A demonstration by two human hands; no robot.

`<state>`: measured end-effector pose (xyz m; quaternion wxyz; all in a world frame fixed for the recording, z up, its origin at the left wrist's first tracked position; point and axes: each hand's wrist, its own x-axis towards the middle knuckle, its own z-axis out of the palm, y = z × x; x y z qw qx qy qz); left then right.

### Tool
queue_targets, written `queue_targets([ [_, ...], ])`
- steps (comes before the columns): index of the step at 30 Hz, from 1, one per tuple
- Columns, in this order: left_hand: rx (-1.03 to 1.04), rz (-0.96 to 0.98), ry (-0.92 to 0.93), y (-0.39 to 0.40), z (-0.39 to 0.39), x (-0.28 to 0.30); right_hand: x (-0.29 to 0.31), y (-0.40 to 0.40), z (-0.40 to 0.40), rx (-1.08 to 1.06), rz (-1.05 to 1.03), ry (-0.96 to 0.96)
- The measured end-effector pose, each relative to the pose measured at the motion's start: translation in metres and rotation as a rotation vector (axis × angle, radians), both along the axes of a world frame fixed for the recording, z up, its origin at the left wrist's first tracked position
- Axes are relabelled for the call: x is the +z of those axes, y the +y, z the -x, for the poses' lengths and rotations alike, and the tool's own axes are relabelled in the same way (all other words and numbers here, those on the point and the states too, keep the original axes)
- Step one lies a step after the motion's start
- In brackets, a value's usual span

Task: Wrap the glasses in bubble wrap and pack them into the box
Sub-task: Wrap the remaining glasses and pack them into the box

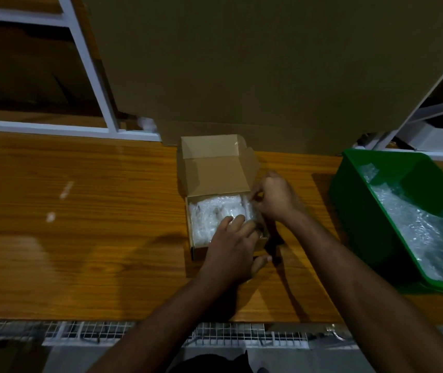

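Now seating a wrapped glass (250, 211) along the right wall of the small box (225, 224), standing open on the counter (80, 224) with its lid flap (215, 168) tipped back. Left hand (231, 246) with fingers laid fairly straight, pressing down on the bubble wrap bundle (209, 216) already packed inside. Right hand (274, 197) with fingers curled, pinching the top of the wrapped glass at the box's right edge. Best to ease it down slowly, keeping the wrap from peeling open and holding the neighbouring bundle aside to make room; no forcing against the cardboard wall. Spare bubble wrap (417, 232) in the green bin (349, 189), well apart to the right, handy for filling gaps.
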<state>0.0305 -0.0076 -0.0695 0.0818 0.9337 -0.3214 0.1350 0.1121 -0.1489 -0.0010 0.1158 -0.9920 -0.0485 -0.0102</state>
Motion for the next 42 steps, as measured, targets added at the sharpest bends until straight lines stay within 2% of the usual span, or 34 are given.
queue_targets([
  [4, 0.008, 0.009, 0.035, 0.002, 0.004, 0.000, -0.014, 0.004, 0.003, 0.009, -0.015, 0.089],
  [13, 0.140, 0.026, 0.027, -0.010, 0.012, 0.003, -0.010, 0.000, 0.007, -0.051, 0.018, 0.133],
  [19, 0.109, -0.021, 0.080, -0.013, 0.010, 0.005, 0.002, 0.001, 0.023, -0.020, 0.175, 0.198],
  [24, 0.047, 0.101, 0.247, 0.008, 0.015, 0.012, -0.002, 0.013, 0.030, 0.004, 0.275, 0.149],
  [28, -0.016, 0.225, 0.245, 0.025, 0.018, 0.004, -0.004, 0.013, 0.032, -0.001, 0.290, 0.141],
  [30, -0.035, 0.307, 0.200, 0.027, 0.020, 0.006, -0.003, 0.007, 0.036, 0.012, 0.254, 0.116],
  [34, -0.024, 0.436, 0.194, 0.030, 0.020, 0.015, 0.015, -0.017, 0.055, 0.016, -0.008, 0.036],
  [36, -0.047, 0.375, 0.256, 0.029, 0.006, 0.015, 0.032, -0.040, 0.065, -0.005, -0.077, -0.081],
  [39, -0.061, 0.211, 0.248, 0.023, -0.011, 0.004, 0.067, -0.091, 0.079, -0.111, -0.239, -0.306],
  [42, -0.026, 0.204, 0.221, 0.015, -0.010, -0.001, 0.086, -0.161, 0.079, -0.389, -0.310, -0.439],
])
